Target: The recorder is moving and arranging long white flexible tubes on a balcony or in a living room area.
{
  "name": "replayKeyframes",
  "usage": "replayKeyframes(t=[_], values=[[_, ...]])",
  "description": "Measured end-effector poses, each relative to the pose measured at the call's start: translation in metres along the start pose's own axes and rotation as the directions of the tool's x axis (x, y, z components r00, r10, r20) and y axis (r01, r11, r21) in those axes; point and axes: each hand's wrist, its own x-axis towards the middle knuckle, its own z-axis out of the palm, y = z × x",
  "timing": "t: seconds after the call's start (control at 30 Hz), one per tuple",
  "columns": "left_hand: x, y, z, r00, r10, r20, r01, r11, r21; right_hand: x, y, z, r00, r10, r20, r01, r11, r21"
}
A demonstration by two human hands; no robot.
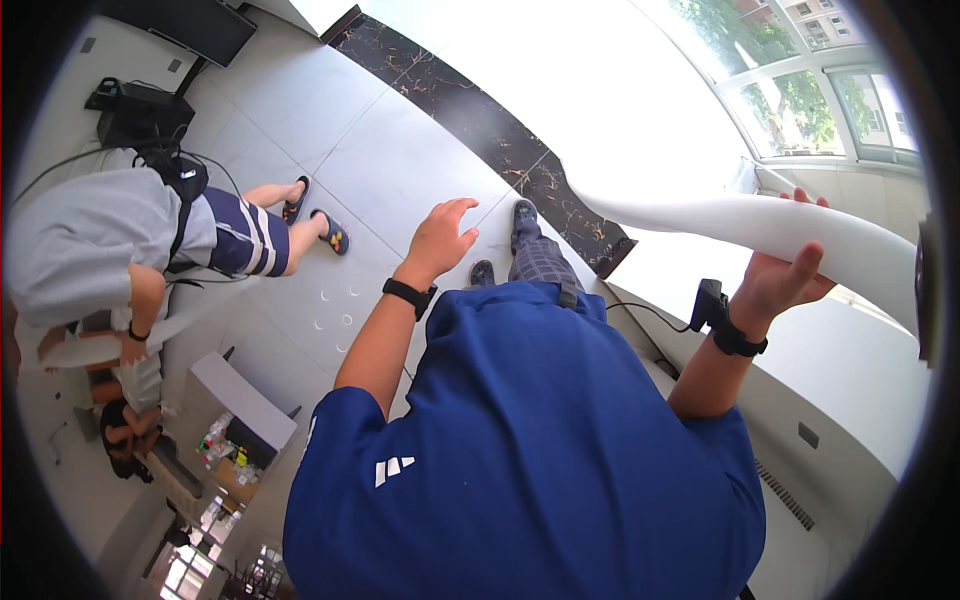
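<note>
A long, smooth white strip [690, 215] curves from the middle right toward the right rim. What it is made of I cannot tell. My right hand [782, 284] is wrapped around it from below, thumb on the near side and fingertips showing beyond its far edge. Over the tiles, my left hand [440, 238] is in the air with fingers parted and nothing in them. Each wrist carries a black band, and a small black device [708, 303] with a cable sits at the right one.
At the left, a person [95, 235] in a grey shirt handles another white strip [190, 322]. Another person [130, 435] is farther back. A white cabinet [245, 400] with bottles stands lower left, and a black box [145, 115] upper left. Windows [790, 115] line the upper right.
</note>
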Motion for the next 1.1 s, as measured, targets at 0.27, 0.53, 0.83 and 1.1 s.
replayKeyframes(t=[0.27, 0.53, 0.83, 1.1], values=[[0.226, 0.004, -0.075, 0.997, 0.083, 0.001, -0.083, 0.997, 0.001, 0.119, 0.15, 0.086, 0.904, 0.403, 0.138, -0.413, 0.747, 0.52], [0.387, -0.043, -0.221, 0.961, 0.161, -0.223, -0.126, 0.978, 0.164, 0.303, 0.302, 0.313, 0.841, 0.298, 0.452, -0.539, 0.395, 0.743], [0.573, -0.112, -0.346, 0.966, 0.157, -0.205, -0.16, 0.987, 0.0, 0.437, 0.412, 0.579, 0.709, -0.027, 0.705, -0.66, 0.326, 0.677], [0.825, -0.122, -0.497, 0.944, 0.27, 0.19, -0.257, 0.962, -0.093, 0.552, 0.482, 0.709, 0.772, -0.055, 0.634, -0.52, 0.52, 0.678]])
